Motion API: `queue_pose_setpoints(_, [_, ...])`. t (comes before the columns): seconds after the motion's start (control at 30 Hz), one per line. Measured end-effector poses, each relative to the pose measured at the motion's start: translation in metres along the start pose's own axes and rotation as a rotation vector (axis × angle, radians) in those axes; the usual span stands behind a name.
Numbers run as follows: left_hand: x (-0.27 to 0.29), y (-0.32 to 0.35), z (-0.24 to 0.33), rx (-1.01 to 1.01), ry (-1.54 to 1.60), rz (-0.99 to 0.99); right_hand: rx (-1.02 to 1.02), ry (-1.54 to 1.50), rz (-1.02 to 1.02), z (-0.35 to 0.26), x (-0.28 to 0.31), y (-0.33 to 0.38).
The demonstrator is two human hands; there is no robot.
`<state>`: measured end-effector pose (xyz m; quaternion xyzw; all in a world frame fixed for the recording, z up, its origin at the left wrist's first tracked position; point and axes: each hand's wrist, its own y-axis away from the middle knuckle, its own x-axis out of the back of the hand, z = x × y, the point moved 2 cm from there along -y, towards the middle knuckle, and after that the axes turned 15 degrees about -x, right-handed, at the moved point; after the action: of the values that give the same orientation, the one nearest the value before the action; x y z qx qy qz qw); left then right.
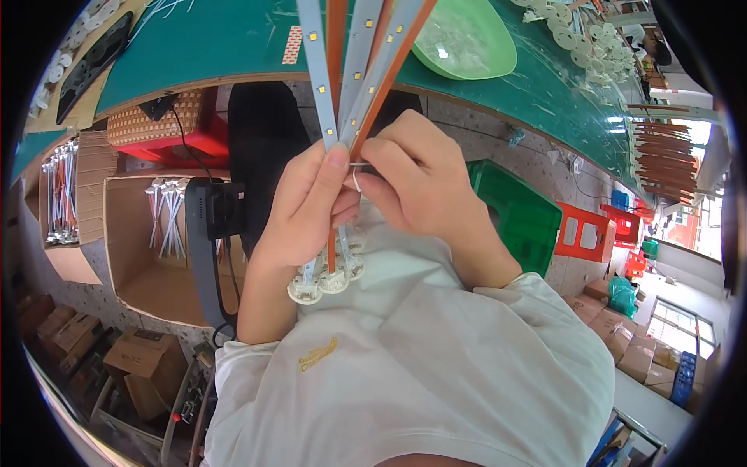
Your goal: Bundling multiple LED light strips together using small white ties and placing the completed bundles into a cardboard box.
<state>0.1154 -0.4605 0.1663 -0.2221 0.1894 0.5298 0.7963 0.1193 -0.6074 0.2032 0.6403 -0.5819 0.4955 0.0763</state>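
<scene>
A bundle of LED light strips point(317, 62), some pale with small yellow chips and some orange-brown, fans out above my hands. My left hand point(299, 206) is closed round the bundle, thumb lying over the strips. Below that fist hang the round white end pieces point(305, 291) of the strips, close against my shirt. A thin white tie point(357, 176) passes across the bundle beside my left thumb. My right hand point(424, 175) pinches this tie with thumb and bent fingers at the bundle's right side. Its fingertips are partly hidden.
Ahead is a green-topped worktable point(210, 50) with a light green basin point(507, 61) of clear pieces. Cardboard boxes point(144, 289) with more strip bundles stand at left, by a black upright device point(218, 208). A green crate point(533, 222) and red stools point(576, 233) are at right.
</scene>
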Motion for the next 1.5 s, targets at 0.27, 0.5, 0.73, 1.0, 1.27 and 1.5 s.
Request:
queue_pose_setpoints(0.27, [0.005, -0.002, -0.01, -0.145, -0.296, 0.056, -0.09, -0.057, 0.086, 0.006, -0.026, 0.009])
queue_pose_setpoints(0.5, [0.0, -0.004, 0.003, -0.446, -0.58, 0.079, -0.998, -1.155, -0.206, 0.002, -0.03, 0.014])
queue_pose_setpoints(0.73, [0.012, -0.006, -0.003, -0.272, -0.371, 0.17, -0.238, -0.202, 0.285, 0.007, -0.02, 0.003])
queue_pose_setpoints(1.0, [0.013, -0.008, 0.0, -0.229, -0.573, 0.093, -0.074, -0.149, 0.14, 0.012, -0.029, 0.003])
queue_pose_setpoints(1.27, [0.008, -0.007, 0.003, -0.264, -0.501, 0.038, -1.087, -1.437, -0.515, 0.012, -0.028, 0.014])
queue_pose_setpoints(1.5, [0.017, -0.011, -0.001, -0.195, -0.578, 0.091, -1.113, -1.093, -0.059, 0.014, -0.044, 0.018])
